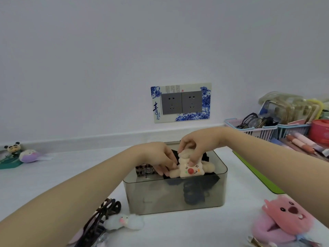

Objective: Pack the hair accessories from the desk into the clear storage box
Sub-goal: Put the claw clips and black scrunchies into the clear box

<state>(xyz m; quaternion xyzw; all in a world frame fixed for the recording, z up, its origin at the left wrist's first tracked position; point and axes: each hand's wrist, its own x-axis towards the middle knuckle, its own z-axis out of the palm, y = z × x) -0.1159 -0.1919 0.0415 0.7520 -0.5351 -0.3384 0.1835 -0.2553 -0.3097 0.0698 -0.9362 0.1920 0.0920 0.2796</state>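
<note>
A smoky clear storage box (178, 198) stands in the middle of the white desk. Dark hair accessories (194, 191) and a leopard-print claw clip (144, 171) lie inside it. A beige plush hair clip (191, 170) with a red nose sits on top of them, at the box's opening. My right hand (197, 145) pinches the top of this plush clip from above. My left hand (160, 159) reaches into the box and touches the plush clip's left side with its fingertips.
Dark claw clips (101, 218) and a white fluffy clip (124, 221) lie at the front left. A pink plush clip (284, 220) lies at the front right. Pastel baskets (263, 131) with glasses stand at the back right. A panda figure (13, 150) and purple plush (30, 155) sit far left.
</note>
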